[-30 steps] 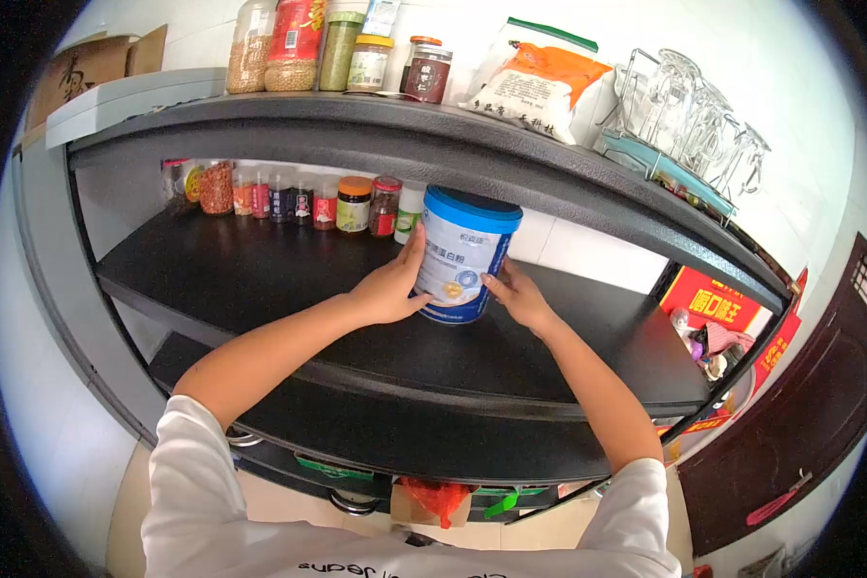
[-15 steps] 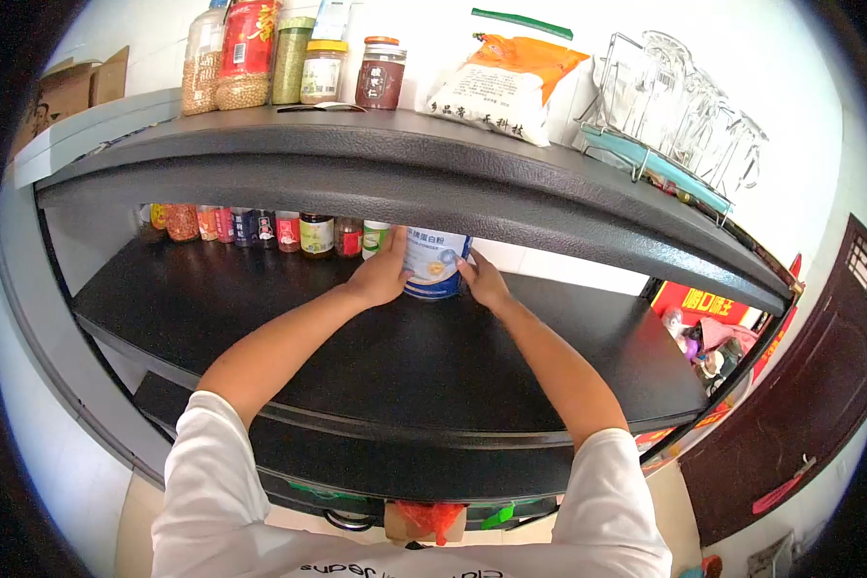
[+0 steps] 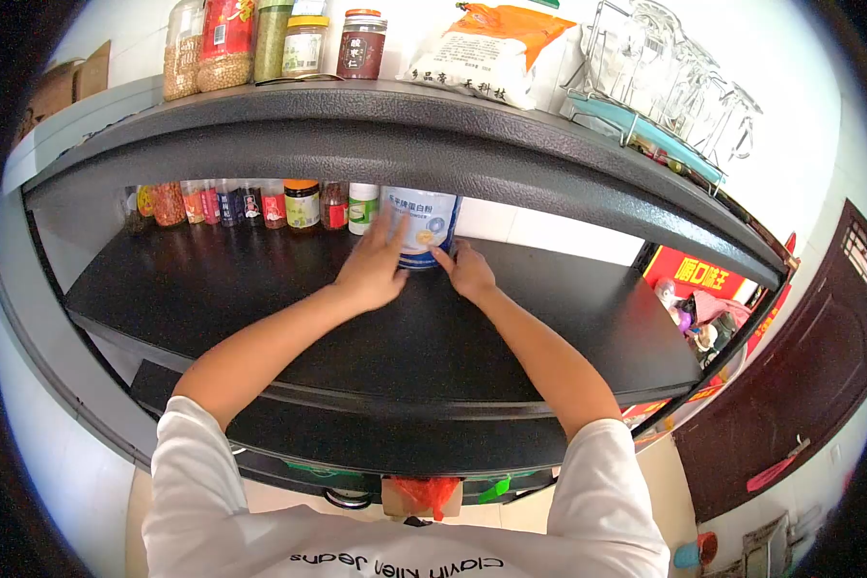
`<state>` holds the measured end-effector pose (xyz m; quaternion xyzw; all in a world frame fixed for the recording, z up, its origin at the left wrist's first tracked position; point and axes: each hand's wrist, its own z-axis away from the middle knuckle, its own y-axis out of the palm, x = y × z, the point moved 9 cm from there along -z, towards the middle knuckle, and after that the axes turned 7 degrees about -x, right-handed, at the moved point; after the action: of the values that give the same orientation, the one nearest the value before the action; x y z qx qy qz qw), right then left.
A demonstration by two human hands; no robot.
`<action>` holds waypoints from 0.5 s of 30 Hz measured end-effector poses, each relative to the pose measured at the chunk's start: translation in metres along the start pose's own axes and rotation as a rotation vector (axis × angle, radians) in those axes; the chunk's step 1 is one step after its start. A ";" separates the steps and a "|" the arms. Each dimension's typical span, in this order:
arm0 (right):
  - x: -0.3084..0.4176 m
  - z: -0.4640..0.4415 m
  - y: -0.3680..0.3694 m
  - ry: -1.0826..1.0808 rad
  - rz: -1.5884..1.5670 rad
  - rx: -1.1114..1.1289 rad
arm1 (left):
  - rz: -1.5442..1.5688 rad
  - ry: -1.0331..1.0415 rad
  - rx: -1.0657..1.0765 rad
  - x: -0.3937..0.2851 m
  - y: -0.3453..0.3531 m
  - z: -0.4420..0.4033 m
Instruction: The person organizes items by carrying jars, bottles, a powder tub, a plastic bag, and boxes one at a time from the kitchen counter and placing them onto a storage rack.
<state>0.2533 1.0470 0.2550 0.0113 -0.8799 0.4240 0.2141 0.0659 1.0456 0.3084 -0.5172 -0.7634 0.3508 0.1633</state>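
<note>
A blue and white can (image 3: pixel 424 222) stands upright on the black middle shelf (image 3: pixel 405 347), at the right end of a row of jars. Its top is hidden behind the upper shelf's edge. In front of its left side is my left hand (image 3: pixel 376 265), fingers apart and slightly blurred, holding nothing. My right hand (image 3: pixel 467 270) touches the can's lower right side with its fingertips, not wrapped round it. Just left of the can is a white jar with a green label (image 3: pixel 363 209), followed by a jar with an orange lid (image 3: pixel 302 205).
Overhead, the upper shelf (image 3: pixel 356 125) carries tall jars (image 3: pixel 226 43), an orange and white bag (image 3: pixel 486 53) and a rack of glasses (image 3: pixel 655 77). A red box (image 3: pixel 694 277) and small items are beyond the right side. A dark door (image 3: pixel 780 385) is at the far right.
The can has gone back from the shelf's middle to the rear, level with the jar row. My left hand has come off its side, and the view has shifted.
</note>
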 end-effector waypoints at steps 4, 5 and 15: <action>0.012 0.028 0.012 -0.038 0.358 0.130 | 0.420 0.389 0.033 -0.129 -0.044 0.023; 0.014 0.031 0.013 0.075 0.357 0.138 | 0.540 0.526 0.072 -0.163 -0.045 0.035; 0.046 0.074 -0.024 0.049 0.414 0.053 | 1.172 0.689 0.303 -0.340 -0.098 0.135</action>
<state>0.1887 0.9832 0.2501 -0.1744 -0.8465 0.4821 0.1435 0.0572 0.6677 0.3214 -0.8973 -0.2059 0.2996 0.2503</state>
